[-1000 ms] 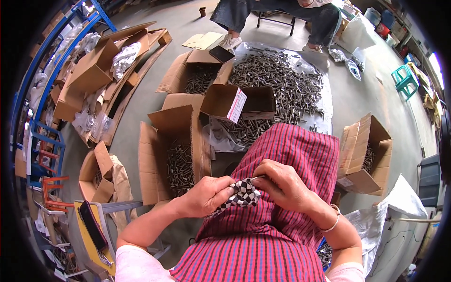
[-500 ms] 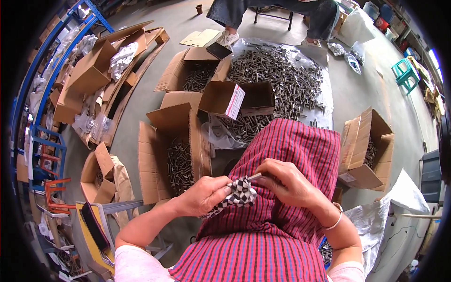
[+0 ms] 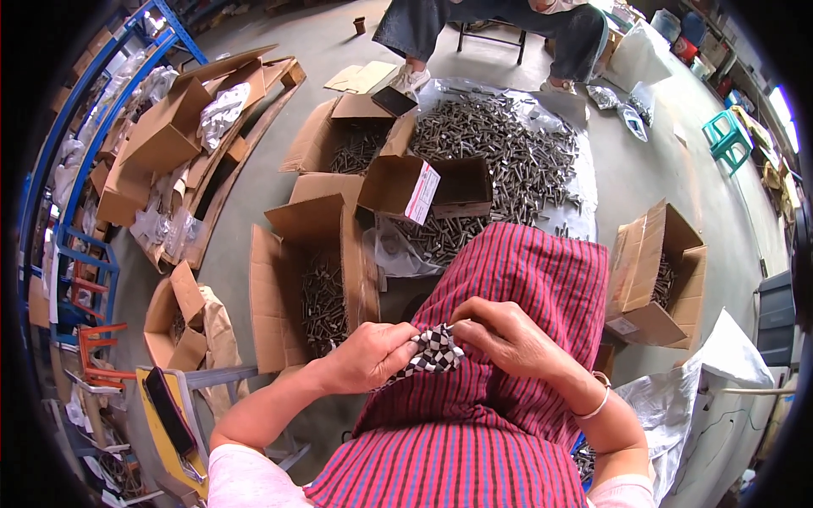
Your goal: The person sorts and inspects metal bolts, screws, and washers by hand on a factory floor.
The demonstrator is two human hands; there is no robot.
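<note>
My left hand [image 3: 371, 356] and my right hand [image 3: 506, 337] meet over my lap, both pinching a small black-and-white checkered cloth [image 3: 437, 352]. The cloth is bunched between the fingertips of the two hands. What it may wrap is hidden. Under the hands lies a red striped apron [image 3: 525, 271] that covers my knees. A thin bangle circles my right wrist.
An open cardboard box of metal bolts [image 3: 323, 296] stands just left of my knees. A big heap of bolts [image 3: 508, 152] lies on a plastic sheet ahead, with more boxes [image 3: 405, 186] around it. Another box [image 3: 659, 279] stands at right. A seated person [image 3: 500, 21] is beyond the heap. Blue racking [image 3: 76, 169] lines the left.
The checkered bundle has been gathered tighter between my fingertips, and the pale ends that showed in it earlier are now covered. Both hands stay over my lap.
</note>
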